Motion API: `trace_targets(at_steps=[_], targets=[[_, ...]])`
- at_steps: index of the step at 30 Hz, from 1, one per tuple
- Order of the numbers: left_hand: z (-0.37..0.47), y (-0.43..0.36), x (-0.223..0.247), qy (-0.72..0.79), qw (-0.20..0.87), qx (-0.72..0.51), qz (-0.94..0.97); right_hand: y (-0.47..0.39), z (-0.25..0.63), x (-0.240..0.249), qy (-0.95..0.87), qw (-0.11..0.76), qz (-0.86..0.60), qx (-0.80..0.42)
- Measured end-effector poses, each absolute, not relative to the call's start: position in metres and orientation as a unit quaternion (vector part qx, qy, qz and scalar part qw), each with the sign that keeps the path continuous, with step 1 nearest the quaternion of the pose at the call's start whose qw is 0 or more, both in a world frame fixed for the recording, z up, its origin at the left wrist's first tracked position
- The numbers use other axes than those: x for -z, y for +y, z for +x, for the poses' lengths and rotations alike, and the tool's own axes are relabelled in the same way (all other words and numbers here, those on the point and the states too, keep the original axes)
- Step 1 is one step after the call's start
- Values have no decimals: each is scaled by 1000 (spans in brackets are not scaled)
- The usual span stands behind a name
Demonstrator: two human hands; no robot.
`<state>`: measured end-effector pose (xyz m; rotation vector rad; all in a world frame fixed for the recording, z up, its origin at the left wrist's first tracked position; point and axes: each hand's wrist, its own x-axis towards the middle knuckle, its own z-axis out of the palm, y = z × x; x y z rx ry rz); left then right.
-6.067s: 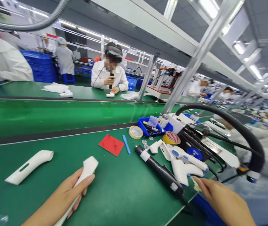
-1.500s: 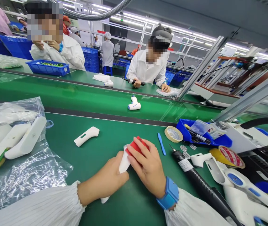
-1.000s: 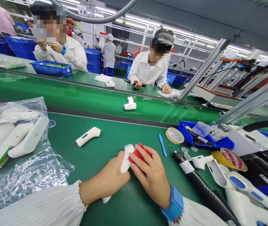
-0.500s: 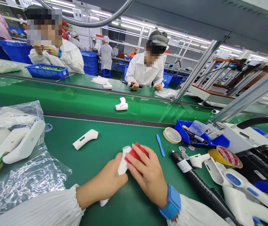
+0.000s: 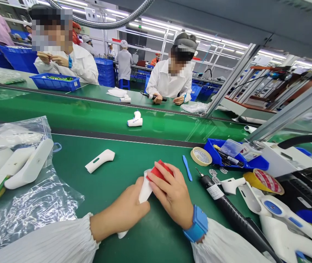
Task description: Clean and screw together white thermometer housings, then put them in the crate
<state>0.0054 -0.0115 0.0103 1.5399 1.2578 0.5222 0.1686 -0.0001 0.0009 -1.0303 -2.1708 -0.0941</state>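
My left hand (image 5: 130,204) is wrapped round a white plastic housing part (image 5: 145,190), whose lower end pokes out below the wrist. Against the upper part of that housing, my right hand (image 5: 172,193) presses a folded red cloth or pad (image 5: 160,171), its exact material unclear. Fingers of the right hand cover much of the red piece. Beyond my left hand lies a white curved shell with a slot (image 5: 100,160) on the green work surface (image 5: 73,149). A blue pry stick (image 5: 187,168) rests past my right hand.
On the right are a black electric screwdriver (image 5: 221,202), a blue tray (image 5: 238,162), a tape roll (image 5: 201,156) and white housings (image 5: 287,237). At left, a clear plastic bag (image 5: 35,208) lies by more white parts. A white device (image 5: 135,120) sits on the green conveyor (image 5: 95,118). Two co-workers sit opposite.
My right hand and the red piece have shifted slightly up along the housing. The white device on the conveyor has moved left. My left hand keeps its grip.
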Motion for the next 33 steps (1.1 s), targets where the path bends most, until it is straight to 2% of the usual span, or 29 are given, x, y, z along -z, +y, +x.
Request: trace_targets(at_steps=[23,28,33], targets=[[5,-11,-11,509,533,-223,638,-3,169,-1,-849,335,-407,37],[6,-11,-11,524,517,-204,646,1,170,-1,-837,360,-409,49],[5,-11,-9,510,527,-217,644,-5,170,0,-854,334,-394,53]])
